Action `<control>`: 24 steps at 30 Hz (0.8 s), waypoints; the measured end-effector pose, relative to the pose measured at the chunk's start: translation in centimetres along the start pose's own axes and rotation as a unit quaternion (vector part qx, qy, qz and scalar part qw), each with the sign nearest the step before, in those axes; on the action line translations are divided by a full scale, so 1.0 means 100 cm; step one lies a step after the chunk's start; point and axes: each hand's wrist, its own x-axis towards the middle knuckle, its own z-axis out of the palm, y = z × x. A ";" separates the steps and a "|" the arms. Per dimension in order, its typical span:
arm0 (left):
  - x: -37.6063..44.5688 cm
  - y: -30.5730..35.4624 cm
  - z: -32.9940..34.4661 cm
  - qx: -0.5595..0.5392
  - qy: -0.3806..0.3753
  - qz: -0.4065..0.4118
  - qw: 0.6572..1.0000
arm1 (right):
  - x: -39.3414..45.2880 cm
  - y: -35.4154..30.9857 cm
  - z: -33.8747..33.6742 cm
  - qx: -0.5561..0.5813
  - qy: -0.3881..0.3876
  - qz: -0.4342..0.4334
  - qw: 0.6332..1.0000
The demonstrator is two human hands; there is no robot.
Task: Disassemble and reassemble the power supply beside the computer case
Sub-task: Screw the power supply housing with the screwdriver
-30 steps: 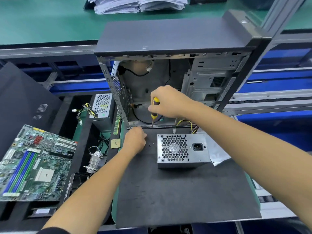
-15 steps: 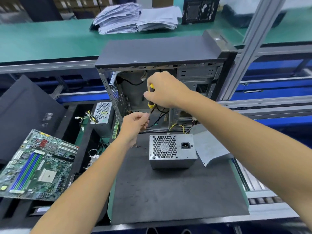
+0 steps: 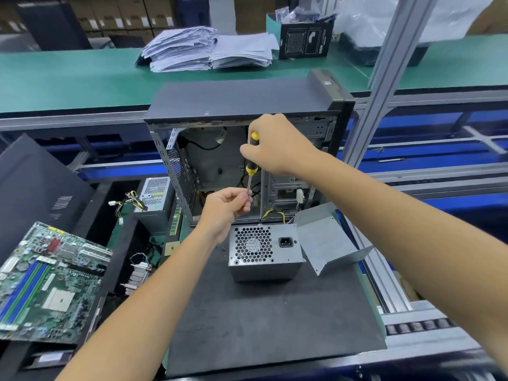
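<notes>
We work at a counter (image 3: 68,81) with a green top. On the dark mat (image 3: 275,312) in front of us stands the open case (image 3: 242,103), upright, its side removed and its interior facing us. Left of the mat lies the case panel (image 3: 33,182), dark and tilted, and below it the motherboard (image 3: 46,281), face up.

The supply (image 3: 264,253) sits on the mat just in front of the case, fan grille and power socket toward us, yellow and black wires running from behind it into the case. Its bent metal cover (image 3: 327,243) lies just right of it, touching the mat. A second supply (image 3: 155,198) stands left of the case, and a heatsink (image 3: 138,274) lies below that.

Our right hand (image 3: 277,145) grasps the handle of the yellow-and-black screwdriver (image 3: 251,158), shaft pointing down, above the supply. Our left hand (image 3: 226,206) is curled with thumb and fingertips pinching the shaft near its tip; we cannot tell whether a screw is held there. Small dark screws (image 3: 224,248) lie on the mat beside the supply.
</notes>
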 end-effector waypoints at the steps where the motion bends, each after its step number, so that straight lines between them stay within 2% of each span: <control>1: 0.000 -0.001 0.001 -0.003 -0.004 0.000 1.000 | 0.000 0.001 -0.001 0.000 0.001 0.005 1.000; 9: -0.004 -0.004 0.008 -0.018 -0.018 0.024 0.999 | -0.004 0.005 -0.006 0.019 0.006 0.023 1.000; 24: -0.007 -0.003 0.015 -0.018 -0.014 0.014 1.000 | -0.008 0.011 -0.014 0.047 0.012 0.040 0.998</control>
